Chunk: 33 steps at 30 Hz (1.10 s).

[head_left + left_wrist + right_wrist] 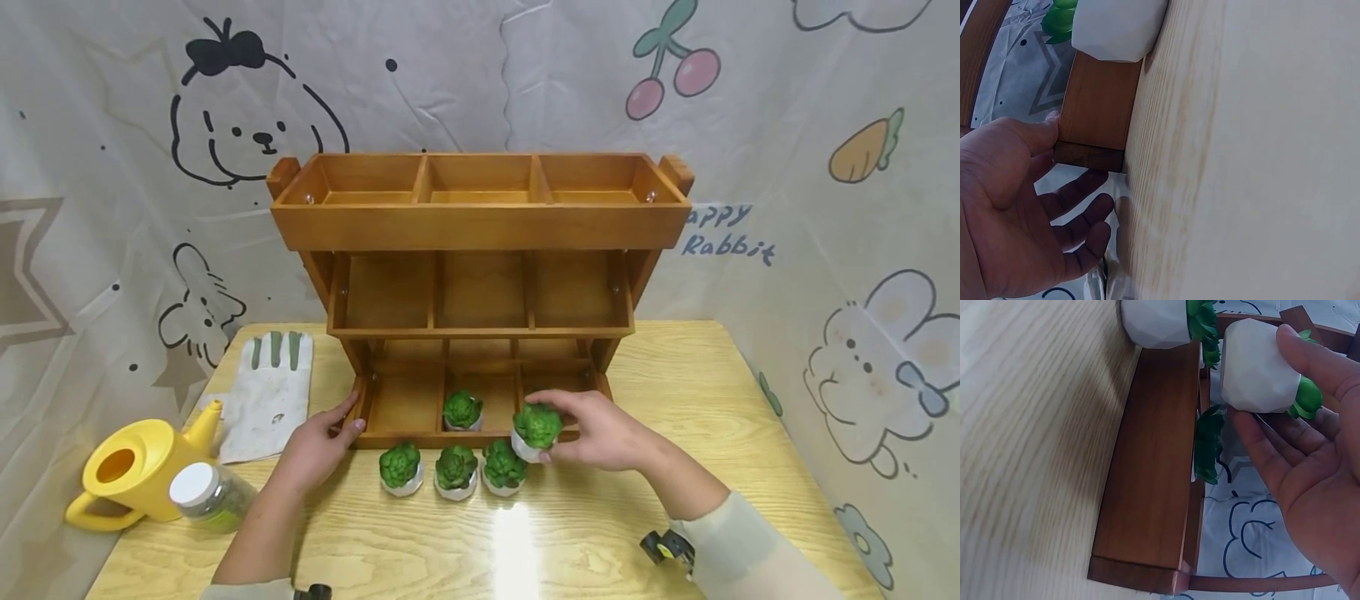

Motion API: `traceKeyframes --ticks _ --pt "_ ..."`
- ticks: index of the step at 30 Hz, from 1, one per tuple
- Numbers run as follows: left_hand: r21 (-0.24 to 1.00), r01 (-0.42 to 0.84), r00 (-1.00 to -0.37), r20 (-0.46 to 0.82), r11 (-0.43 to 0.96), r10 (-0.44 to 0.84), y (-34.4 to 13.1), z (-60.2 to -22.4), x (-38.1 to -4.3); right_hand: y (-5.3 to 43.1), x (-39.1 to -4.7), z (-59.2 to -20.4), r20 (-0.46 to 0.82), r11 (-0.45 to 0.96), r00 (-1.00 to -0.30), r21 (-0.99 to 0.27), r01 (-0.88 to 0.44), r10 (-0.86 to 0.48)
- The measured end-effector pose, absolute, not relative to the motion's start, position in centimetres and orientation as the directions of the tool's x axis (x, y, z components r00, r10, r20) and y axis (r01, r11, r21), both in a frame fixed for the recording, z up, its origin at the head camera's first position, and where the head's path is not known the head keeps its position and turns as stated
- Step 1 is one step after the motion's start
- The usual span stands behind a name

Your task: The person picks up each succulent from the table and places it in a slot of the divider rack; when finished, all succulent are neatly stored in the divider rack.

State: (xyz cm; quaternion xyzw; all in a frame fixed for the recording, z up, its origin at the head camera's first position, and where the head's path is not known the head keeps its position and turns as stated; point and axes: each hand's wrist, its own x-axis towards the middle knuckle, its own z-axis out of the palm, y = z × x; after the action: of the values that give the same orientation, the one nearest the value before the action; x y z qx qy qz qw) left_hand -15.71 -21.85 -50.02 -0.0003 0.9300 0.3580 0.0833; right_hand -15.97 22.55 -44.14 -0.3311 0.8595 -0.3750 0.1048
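Observation:
My right hand [600,429] holds a small potted succulent [537,427] with a white faceted pot, above the front right of the wooden shelf's bottom tray [480,440]. In the right wrist view its thumb and fingers grip the pot [1260,369]. My left hand [318,446] grips the left front corner of that tray between thumb and index finger, its other fingers loosely bent in the left wrist view. Another succulent [462,410] sits in the tray's middle compartment. Before the shelf stand three more succulents: a left one [401,468], a middle one [456,472] and a right one [503,467].
The three-tier wooden shelf [480,229] has divided compartments on each tier. To the left lie a pair of white and green gloves [270,400], a yellow watering can [142,467] and a clear jar with a white lid [213,497]. A printed cloth [450,75] hangs behind the table.

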Motion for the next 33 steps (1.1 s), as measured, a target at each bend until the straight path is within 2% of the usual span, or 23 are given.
traceKeyframes --ticks 10,33 --pt "0.658 -0.056 -0.987 -0.148 0.751 0.057 -22.0 -50.3 -15.9 21.1 -16.7 -43.7 0.048 0.483 -0.759 -0.744 -0.461 -0.65" --pt "0.654 -0.051 -0.986 -0.153 0.755 0.066 -22.0 -50.0 -15.8 17.1 -18.6 -42.6 0.041 0.518 -0.742 -0.691 -0.505 -0.669"
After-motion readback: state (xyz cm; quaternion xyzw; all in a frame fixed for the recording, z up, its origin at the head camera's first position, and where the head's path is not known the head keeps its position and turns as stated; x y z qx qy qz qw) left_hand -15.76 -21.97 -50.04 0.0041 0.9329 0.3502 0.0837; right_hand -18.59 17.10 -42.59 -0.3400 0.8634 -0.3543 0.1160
